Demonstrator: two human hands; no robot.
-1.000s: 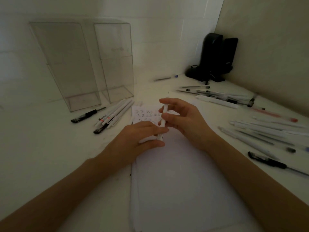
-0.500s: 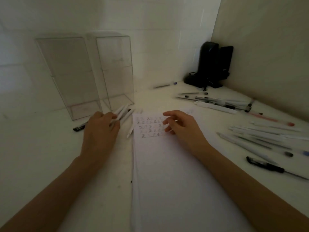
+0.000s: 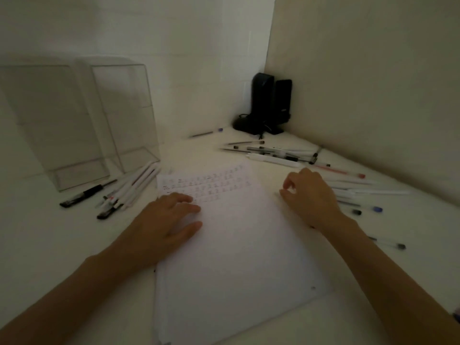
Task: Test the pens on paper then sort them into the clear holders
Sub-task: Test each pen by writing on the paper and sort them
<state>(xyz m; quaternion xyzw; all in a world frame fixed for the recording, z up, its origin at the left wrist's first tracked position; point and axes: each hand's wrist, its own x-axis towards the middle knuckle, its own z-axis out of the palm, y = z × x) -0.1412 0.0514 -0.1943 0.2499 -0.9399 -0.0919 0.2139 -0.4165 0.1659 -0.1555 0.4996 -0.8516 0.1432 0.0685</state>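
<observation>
A white paper sheet [image 3: 236, 257] lies in front of me, with rows of small test marks [image 3: 206, 185] along its top. My left hand [image 3: 169, 220] rests flat on the sheet's left edge, fingers straight, holding nothing. My right hand [image 3: 311, 195] hovers just off the sheet's right edge, with loosely curled fingers pointing down beside the scattered pens [image 3: 361, 192]; I see nothing in it. Two clear holders [image 3: 57, 125] [image 3: 124, 113] stand at the back left, and both look empty. Several white pens [image 3: 134, 188] lie bundled in front of them, next to a black pen [image 3: 84, 195].
More pens [image 3: 273, 153] lie scattered at the back right, with a red pen [image 3: 338, 170] among them. A single pen with a purple cap [image 3: 206, 133] lies near the back wall. Black speakers [image 3: 268, 105] fill the corner. Walls close off the back and right.
The white pen held over the paper a second ago went to the left bundle. My left hand came back onto the paper; my right hand moved right toward the scattered pens.
</observation>
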